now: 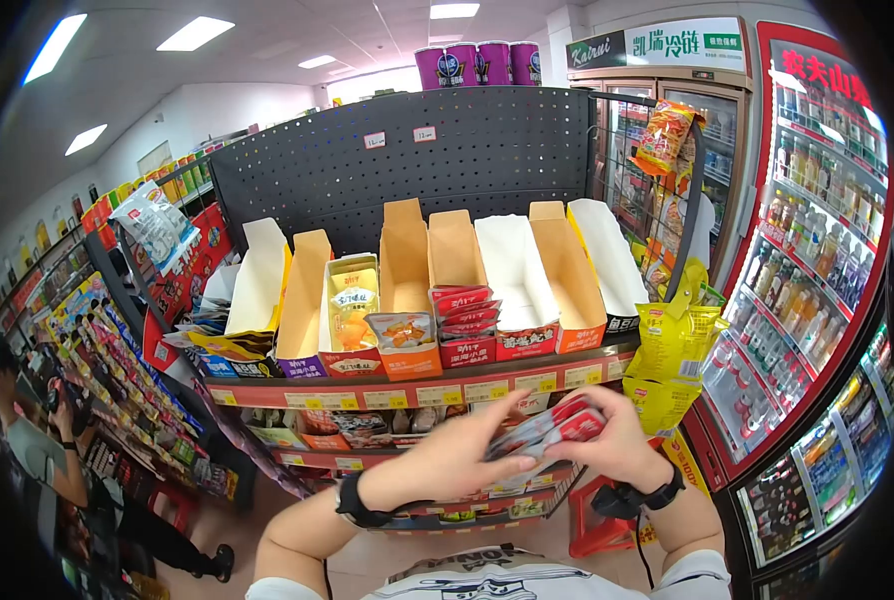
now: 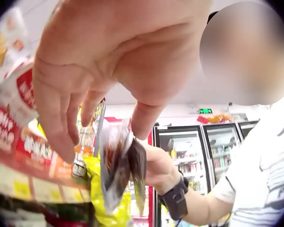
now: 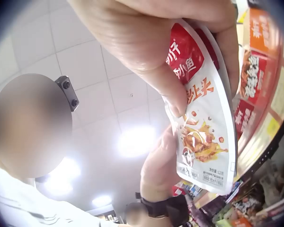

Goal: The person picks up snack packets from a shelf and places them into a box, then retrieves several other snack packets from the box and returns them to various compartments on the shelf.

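Observation:
My right hand (image 1: 622,440) grips a small stack of red and white snack pouches (image 3: 203,137) in front of the shelf. In the right wrist view its thumb lies across the front pouch, which has a picture of food, and another pouch shows behind. My left hand (image 1: 447,450) is at the stack's other side. Seen from the left wrist, the fingers (image 2: 57,118) are spread, with a gap between them and the pouches (image 2: 116,165), and the thumb reaches the pouches' top edge. Beyond the hands, an open box (image 1: 457,255) holds several red pouches.
Several open display boxes (image 1: 517,270) stand in a row on the shelf (image 1: 437,390), some with pouches. Yellow snack bags (image 1: 672,340) hang at the shelf's right end. A red drinks fridge (image 1: 752,400) stands at right; a person (image 1: 42,440) is at far left.

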The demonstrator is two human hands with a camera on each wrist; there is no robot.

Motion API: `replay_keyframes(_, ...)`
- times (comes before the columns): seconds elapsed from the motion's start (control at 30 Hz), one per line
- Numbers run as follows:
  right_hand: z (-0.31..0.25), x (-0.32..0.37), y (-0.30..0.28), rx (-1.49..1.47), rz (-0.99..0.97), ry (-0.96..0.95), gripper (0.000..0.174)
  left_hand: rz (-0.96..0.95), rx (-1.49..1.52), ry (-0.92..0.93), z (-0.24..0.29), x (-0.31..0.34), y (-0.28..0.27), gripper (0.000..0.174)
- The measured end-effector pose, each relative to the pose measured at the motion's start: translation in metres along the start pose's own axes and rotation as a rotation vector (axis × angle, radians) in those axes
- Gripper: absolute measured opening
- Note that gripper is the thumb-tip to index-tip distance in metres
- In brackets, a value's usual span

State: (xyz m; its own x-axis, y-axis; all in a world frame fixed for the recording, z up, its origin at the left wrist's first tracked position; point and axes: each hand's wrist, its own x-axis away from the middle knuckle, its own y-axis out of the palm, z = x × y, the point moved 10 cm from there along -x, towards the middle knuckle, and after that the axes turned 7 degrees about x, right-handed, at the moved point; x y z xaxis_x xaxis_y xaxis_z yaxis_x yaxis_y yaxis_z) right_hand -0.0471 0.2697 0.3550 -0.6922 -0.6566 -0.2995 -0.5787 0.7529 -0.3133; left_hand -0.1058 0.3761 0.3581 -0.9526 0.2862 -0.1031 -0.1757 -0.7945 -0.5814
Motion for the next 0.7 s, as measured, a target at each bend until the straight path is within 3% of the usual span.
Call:
replay_keyframes(0.17,-0.013,-0.005,-0.050,0.034,0.152,-0.070,0.040,0.433,-0.613,0.332,0.085,0.014,-0.081,0.074)
replay_keyframes(0.27,-0.024,-0.009,-0.063,0.103,0.154,-0.107,0.039,0.515,-0.848,0.274,0.079,-0.002,-0.109,0.083)
replay_keyframes(0.37,-0.034,-0.014,-0.063,0.119,0.140,-0.130,0.039,0.431,-0.995,0.146,0.053,-0.023,-0.115,0.086)
replay_keyframes(0.43,-0.033,-0.020,-0.062,0.102,0.131,-0.141,0.038,0.398,-1.011,0.170,0.052,-0.034,-0.119,0.080)
replay_keyframes(0.5,-0.035,-0.026,-0.058,0.128,0.100,-0.168,0.039,0.208,-0.939,-0.065,0.026,-0.050,-0.120,0.068)
replay_keyframes(0.63,-0.052,-0.040,-0.056,0.170,0.104,-0.212,0.039,0.160,-0.940,-0.075,0.024,-0.065,-0.128,0.056)
replay_keyframes(0.7,-0.058,-0.047,-0.056,0.175,0.116,-0.229,0.038,0.127,-0.951,-0.178,0.014,-0.072,-0.135,0.052)
